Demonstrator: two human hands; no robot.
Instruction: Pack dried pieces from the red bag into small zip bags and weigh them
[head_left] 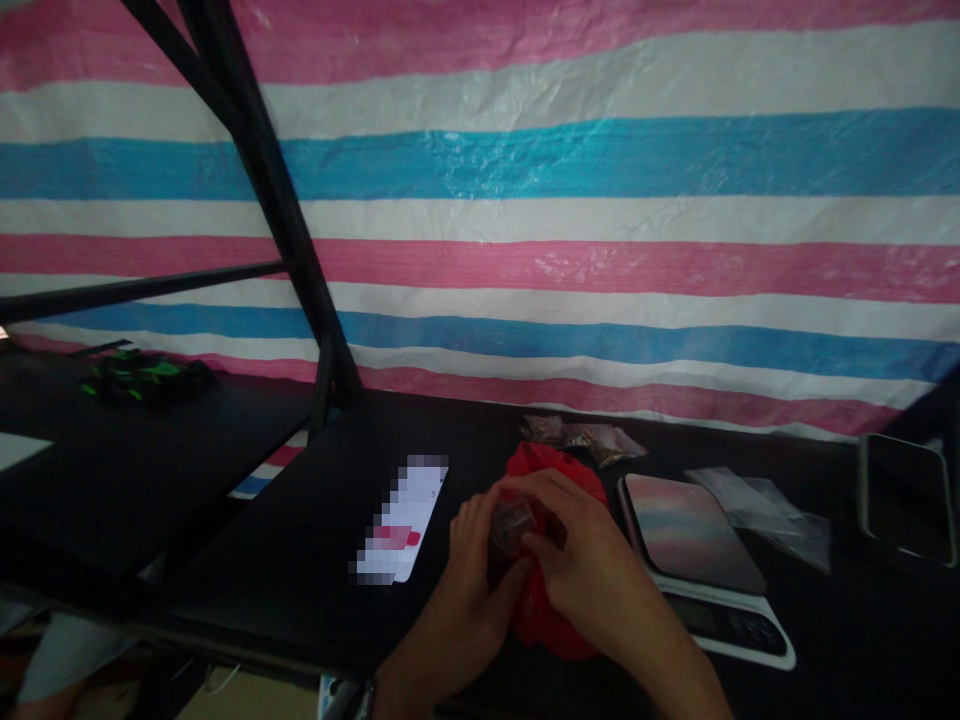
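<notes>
I am grasping a small clear plastic packet [514, 525] between my left hand [480, 590] and right hand [581, 560], finding it light and slippery and best pinched firmly, while the soft red plastic bag [559, 625] is lying bunched under my hands on the black worktop [292, 560]

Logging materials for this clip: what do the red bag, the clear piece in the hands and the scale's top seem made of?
The red bag looks like thin, glossy plastic film, judging by its soft creases. The clear piece seems transparent plastic, though the hands hide most of it. The scale's top looks like polished metal or glass: it mirrors colours smoothly.
</notes>
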